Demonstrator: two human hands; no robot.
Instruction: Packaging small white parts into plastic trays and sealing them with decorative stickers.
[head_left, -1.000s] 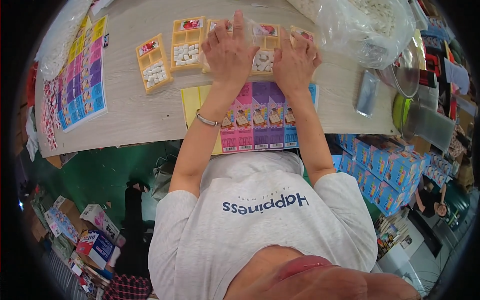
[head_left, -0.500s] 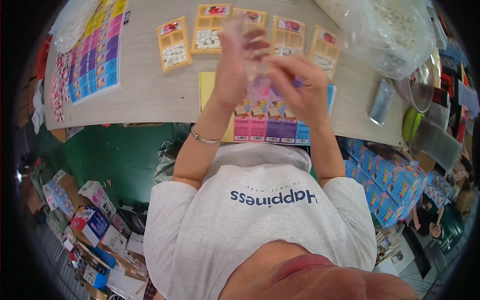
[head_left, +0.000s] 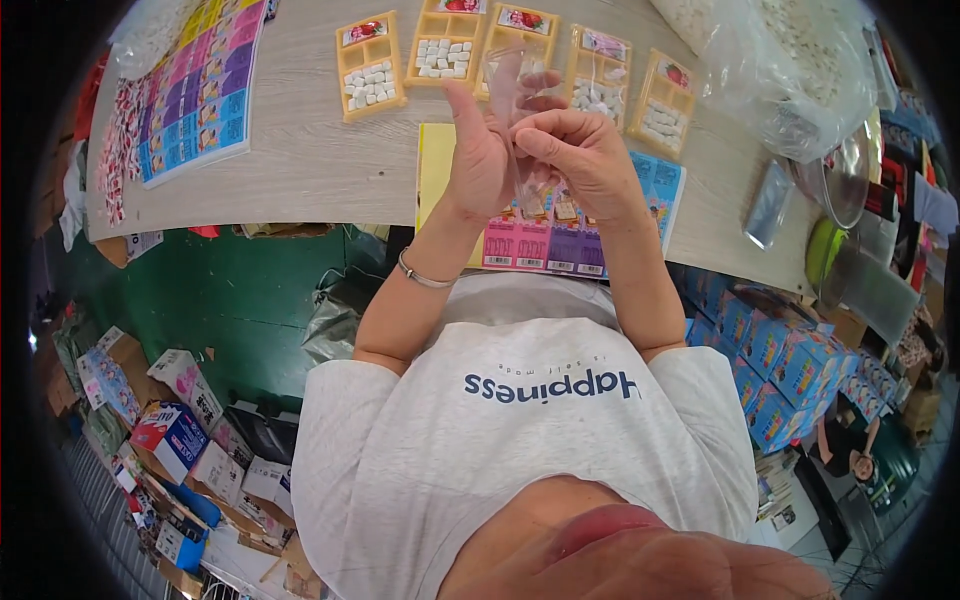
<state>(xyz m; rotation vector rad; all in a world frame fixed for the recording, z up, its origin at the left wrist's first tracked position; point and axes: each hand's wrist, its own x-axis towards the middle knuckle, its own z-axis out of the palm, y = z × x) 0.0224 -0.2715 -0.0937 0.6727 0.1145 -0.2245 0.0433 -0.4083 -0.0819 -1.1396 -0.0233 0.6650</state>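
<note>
tabletop (head_left: 320, 170): pale wood-look top, near edge runs right along the person's belly, so there's basically no room toward the body.

big plastic bag (head_left: 790, 70): crinkly clear bag piled at the far right corner, boxes that side in.

sticker sheets (head_left: 195, 95): colourful stack at far left, sitting close to the left edge.

printed sheet (head_left: 560, 240): pink/purple/blue one right under the hands, its near end hanging at the tabletop edge.

yellow trays (head_left: 372, 68): row of five across the far side with small white pieces in them; two on the right already look sleeved in clear film.

what changed: a second ago both hands were flat down on the trays, now they're lifted up off the tabletop and working a clear sleeve (head_left: 520, 130) in mid-air. Looks to me like it's being opened up for another tray.

left hand (head_left: 478, 160): thumb up, pinching the sleeve's left side.

right hand (head_left: 580, 160): fingers curled onto the same sleeve, touching the left hand.

open room: bare strip between sticker sheets and printed sheet, middle-left.
</note>
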